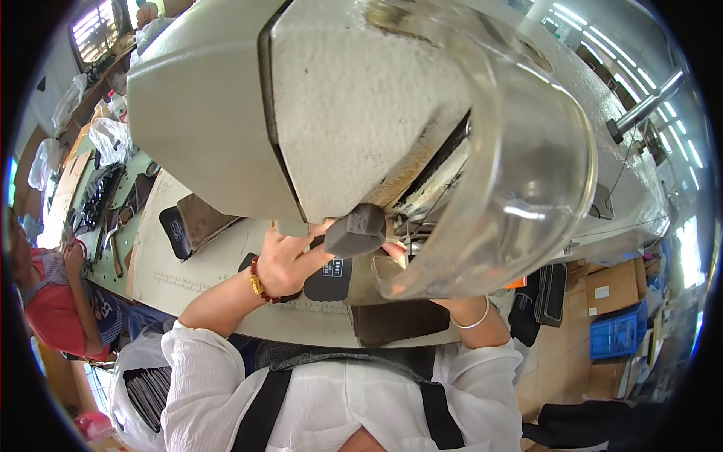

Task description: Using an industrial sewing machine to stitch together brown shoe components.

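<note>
Likely mid-seam: left hand point(283, 267) steadying labelled dark piece point(324, 288) at sewing machine point(361, 98), right hand point(394, 251) behind clear shield point(527, 203), both grips hidden, can't tell; next needs even feed.

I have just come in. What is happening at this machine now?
A person has both hands beneath the head of a large pale machine. The left hand is at a flat black piece; the right hand is mostly hidden behind the clear guard, so its grip is unclear. A brown piece lies nearer the person, and a brown-and-black one lies to the left.
</note>
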{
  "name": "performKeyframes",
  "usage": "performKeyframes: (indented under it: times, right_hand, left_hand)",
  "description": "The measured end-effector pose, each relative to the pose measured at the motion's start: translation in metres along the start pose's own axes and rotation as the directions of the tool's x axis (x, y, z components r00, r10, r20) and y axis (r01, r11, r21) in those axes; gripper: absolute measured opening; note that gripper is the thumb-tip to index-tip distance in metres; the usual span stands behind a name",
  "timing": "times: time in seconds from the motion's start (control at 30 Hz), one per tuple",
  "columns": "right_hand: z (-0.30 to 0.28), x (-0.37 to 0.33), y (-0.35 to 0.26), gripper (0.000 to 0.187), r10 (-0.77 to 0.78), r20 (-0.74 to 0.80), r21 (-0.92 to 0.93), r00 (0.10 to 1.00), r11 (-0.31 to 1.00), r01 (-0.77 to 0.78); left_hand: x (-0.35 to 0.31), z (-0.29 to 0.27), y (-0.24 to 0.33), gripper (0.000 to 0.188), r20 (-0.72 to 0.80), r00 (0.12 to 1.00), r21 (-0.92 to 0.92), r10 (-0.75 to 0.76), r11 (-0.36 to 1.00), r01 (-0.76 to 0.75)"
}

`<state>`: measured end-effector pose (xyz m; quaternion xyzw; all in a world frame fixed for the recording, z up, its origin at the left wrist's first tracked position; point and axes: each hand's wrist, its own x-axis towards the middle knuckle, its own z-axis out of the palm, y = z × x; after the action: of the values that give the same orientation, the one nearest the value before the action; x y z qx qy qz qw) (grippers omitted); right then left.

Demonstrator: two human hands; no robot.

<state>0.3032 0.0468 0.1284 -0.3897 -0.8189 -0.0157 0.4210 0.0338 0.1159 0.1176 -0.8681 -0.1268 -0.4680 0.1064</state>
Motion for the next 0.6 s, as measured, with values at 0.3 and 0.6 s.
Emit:
performKeyframes:
  times: [0.3, 0.6]
  right_hand:
    - [-0.028, 0.013, -0.015, 0.022, 0.071, 0.082, 0.052, 0.994, 0.996, -0.075]
    - [-0.021, 0.014, -0.008, 0.026, 0.095, 0.128, 0.130, 0.987, 0.985, -0.111]
  left_hand:
    - [-0.008, 0.003, -0.007, 0.046, -0.015, 0.999, -0.059, -0.033, 0.998, 0.032]
    - [-0.047, 0.033, -0.008, 0.038, 0.168, 0.816, -0.484, -0.554, 0.674, 0.558]
